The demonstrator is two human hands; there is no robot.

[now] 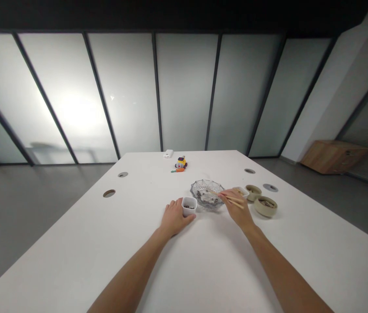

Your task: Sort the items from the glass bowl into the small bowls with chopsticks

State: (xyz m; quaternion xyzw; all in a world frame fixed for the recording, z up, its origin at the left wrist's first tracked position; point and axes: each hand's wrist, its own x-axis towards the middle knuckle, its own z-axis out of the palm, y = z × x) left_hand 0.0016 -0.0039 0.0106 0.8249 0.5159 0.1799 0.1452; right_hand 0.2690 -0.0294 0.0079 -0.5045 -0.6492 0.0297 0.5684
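Status: left hand (174,217) is down on the counter (203,269), fingers curled round the near side of the small white cup (189,206). The cup is upright with something dark in the bottom; can't tell what.

Right hand (238,208) has its fingers closed on a pair of wooden chopsticks (226,196), tips pointing left into the cut-glass bowl (200,189). The glass bowl sits just right of the cup, rims close to touching, and also has dark bits in it. Can't tell whether the tips are pinching a piece or just resting among them: too small.

Step in hand, my read: I'm working the chopstick tips inside the glass bowl, with the cup braced right beside it.

Any lift from here calls for:
- an even pinch at the tips, since small pieces slip
- a short, low path over the two rims
- left hand steady so the cup doesn't slide or tip

Nearby:
- a small white square dish (241,190) just behind my right hand
- two beige bowls to the right, far one (253,192) and near one (265,206), the near one with dark contents
- at the far end, well apart, a small yellow toy (180,164) and a white box (168,153)
- round cable holes (109,193) in the counter on both sides
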